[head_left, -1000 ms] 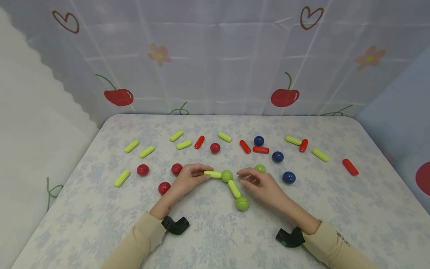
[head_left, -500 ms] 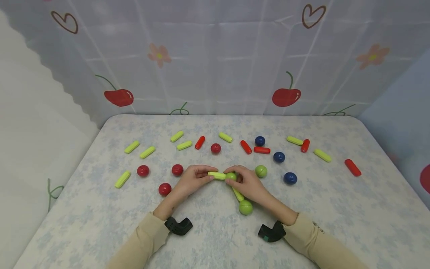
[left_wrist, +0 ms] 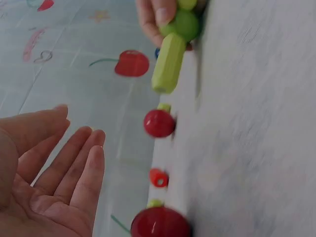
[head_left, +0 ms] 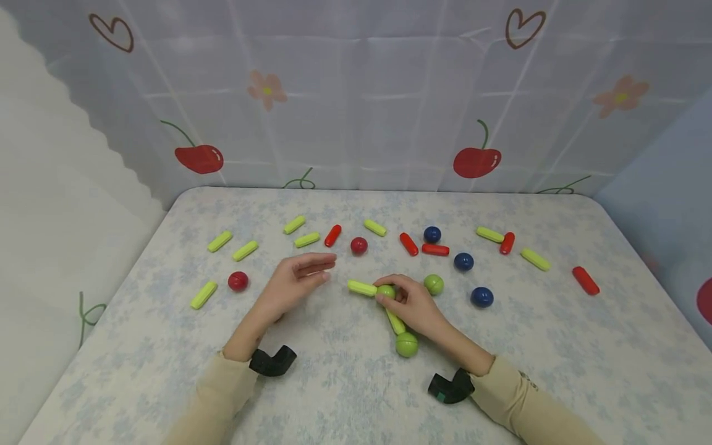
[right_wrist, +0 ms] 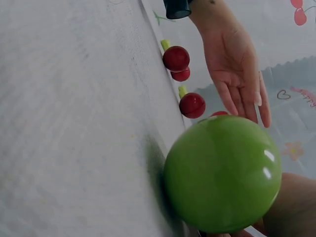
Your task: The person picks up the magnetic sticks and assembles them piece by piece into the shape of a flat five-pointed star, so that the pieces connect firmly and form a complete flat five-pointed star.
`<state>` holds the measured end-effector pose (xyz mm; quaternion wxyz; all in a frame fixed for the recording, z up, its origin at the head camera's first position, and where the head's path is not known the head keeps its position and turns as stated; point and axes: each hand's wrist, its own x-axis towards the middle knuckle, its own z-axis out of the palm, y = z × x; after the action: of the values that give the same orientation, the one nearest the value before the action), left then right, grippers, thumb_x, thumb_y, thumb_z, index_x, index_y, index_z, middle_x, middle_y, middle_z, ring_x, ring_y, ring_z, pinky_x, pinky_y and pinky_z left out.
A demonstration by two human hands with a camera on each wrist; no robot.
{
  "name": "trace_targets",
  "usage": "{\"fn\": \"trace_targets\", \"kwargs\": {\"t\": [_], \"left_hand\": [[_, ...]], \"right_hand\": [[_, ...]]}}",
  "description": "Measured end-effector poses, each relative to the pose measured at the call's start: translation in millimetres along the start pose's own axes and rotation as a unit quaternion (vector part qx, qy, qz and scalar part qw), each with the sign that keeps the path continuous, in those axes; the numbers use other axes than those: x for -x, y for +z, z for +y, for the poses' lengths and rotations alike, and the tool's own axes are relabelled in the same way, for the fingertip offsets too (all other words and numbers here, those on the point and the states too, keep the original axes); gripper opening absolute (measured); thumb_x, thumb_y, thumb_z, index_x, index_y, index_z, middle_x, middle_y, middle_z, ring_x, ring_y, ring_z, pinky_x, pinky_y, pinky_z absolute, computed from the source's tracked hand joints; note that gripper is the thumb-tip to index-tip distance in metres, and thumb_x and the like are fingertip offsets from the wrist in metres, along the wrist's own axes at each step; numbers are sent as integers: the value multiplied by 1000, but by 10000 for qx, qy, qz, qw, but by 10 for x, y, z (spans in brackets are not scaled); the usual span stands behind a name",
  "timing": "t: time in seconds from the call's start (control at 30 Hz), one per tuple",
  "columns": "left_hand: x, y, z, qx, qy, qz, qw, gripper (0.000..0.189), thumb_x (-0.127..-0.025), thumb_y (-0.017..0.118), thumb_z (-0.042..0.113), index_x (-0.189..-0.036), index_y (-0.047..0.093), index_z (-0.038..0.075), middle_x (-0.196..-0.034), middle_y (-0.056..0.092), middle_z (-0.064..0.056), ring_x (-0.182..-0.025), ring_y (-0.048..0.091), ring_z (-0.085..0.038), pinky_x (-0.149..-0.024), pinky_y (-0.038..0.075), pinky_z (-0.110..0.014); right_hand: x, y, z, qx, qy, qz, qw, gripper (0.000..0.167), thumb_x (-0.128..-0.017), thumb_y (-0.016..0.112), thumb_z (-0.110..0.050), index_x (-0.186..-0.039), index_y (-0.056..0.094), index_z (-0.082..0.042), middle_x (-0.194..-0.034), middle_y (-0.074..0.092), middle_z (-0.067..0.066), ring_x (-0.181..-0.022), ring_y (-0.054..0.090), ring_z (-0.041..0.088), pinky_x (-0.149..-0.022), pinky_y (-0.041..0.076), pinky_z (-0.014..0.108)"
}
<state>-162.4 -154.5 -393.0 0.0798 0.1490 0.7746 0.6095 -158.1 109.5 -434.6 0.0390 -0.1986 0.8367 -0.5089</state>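
In the head view my right hand (head_left: 414, 303) pinches a green ball (head_left: 386, 292) between thumb and fingers. A yellow-green stick (head_left: 362, 288) juts leftward from that ball, its far end free. From the same ball a second yellow-green stick (head_left: 395, 322) slants toward me, partly covered by the hand, and ends in another green ball (head_left: 406, 345). That end ball (right_wrist: 224, 173) looms large in the right wrist view. Left of the free stick, my left hand (head_left: 292, 287) holds nothing; its fingers (left_wrist: 89, 173) are extended and apart from the stick.
A loose green ball (head_left: 434, 284) lies right of my right hand, with several blue balls (head_left: 464, 262) beyond. Red balls (head_left: 238, 282), red sticks (head_left: 408, 244) and yellow-green sticks (head_left: 245, 251) are scattered across the table. In the head view, my left hand hides some red balls.
My right hand has moved left and taken hold of the middle green ball. My left hand has let go of the stick and drawn back leftward.
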Motion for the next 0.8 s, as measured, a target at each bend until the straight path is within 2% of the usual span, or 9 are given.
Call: {"fn": "trace_targets", "kwargs": {"t": [0.1, 0.17, 0.27, 0.33, 0.47, 0.63, 0.8], "left_hand": [[46, -264, -3, 64, 140, 138, 9998, 40, -91, 63, 11, -129, 55, 3, -128, 53, -17, -118, 49, -29, -88, 45, -30], [79, -417, -57, 60, 36, 152, 9999, 44, -90, 64, 13, -132, 52, 4, -132, 50, -18, -122, 46, -27, -92, 42, -31], [118, -572, -165, -48, -271, -88, 9996, 51, -89, 66, 14, -136, 47, 4, -136, 45, -17, -125, 41, -26, -98, 36, -37], [128, -625, -233, -151, -460, -312, 9983, 55, -88, 68, 13, -137, 45, 3, -138, 43, -16, -127, 39, -29, -101, 32, -41], [124, -643, -329, -618, -600, -543, 9948, 54, -86, 69, 14, -135, 48, 3, -135, 47, -13, -121, 44, -29, -100, 33, -45], [109, -587, -374, -1402, -555, -395, 9878, 44, -85, 71, 14, -126, 58, 6, -122, 57, -9, -108, 53, -24, -93, 41, -42], [81, -522, -387, -1577, -514, -203, 9859, 41, -85, 72, 15, -123, 61, 5, -118, 60, -8, -106, 56, -23, -90, 44, -39]], "right_hand": [[-7, 0, 0, -58, 27, 31, 10000, 20, -87, 68, -14, -107, 67, -13, -74, 52, 0, -55, 45, 15, -49, 38, 25], [-11, 4, 5, -69, 49, 50, 10000, 20, -87, 69, -14, -107, 68, -12, -73, 52, 0, -55, 45, 15, -49, 38, 25], [-10, 6, 5, -58, 65, 46, 10000, 20, -87, 69, -14, -107, 68, -11, -72, 51, 0, -55, 44, 14, -48, 38, 25], [-9, 9, 4, -49, 90, 36, 9999, 20, -87, 69, -14, -107, 68, -11, -71, 51, 0, -55, 44, 14, -48, 38, 25], [-9, 3, -1, -64, 86, 22, 9999, 20, -87, 68, -14, -107, 67, -12, -71, 51, 0, -55, 44, 14, -49, 38, 25], [-8, -2, -1, -55, 87, 37, 9999, 20, -87, 69, -14, -107, 67, -13, -71, 51, 0, -55, 44, 14, -49, 38, 25], [-9, 7, 9, -67, 93, 38, 9999, 21, -87, 69, -14, -108, 67, -12, -70, 50, 0, -55, 43, 14, -48, 37, 25]]}}
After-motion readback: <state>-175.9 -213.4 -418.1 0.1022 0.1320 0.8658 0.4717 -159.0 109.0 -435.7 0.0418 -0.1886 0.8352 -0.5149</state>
